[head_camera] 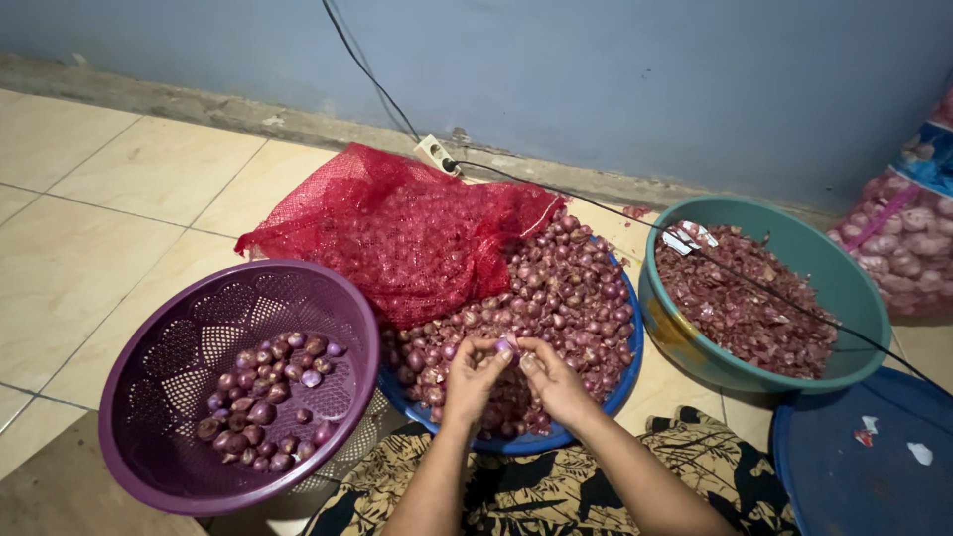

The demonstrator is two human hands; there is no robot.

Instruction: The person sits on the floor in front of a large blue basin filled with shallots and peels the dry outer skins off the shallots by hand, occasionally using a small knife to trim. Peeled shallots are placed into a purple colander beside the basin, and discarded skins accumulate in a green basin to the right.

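My left hand (471,378) and my right hand (553,380) meet over a blue basin (628,369) heaped with small red shallots (571,288). Both hands pinch one shallot (507,346) between their fingertips. To the left stands a purple perforated basket (159,347) with several peeled shallots (266,402) at its bottom. A red mesh sack (397,223) lies over the far side of the heap.
A teal basin (844,283) at the right holds red shallot skins. A blue lid (854,467) lies at the lower right. A pink mesh bag of bulbs (908,233) leans at the far right. A black cable and a power strip (437,154) run along the wall. Patterned cloth covers my lap.
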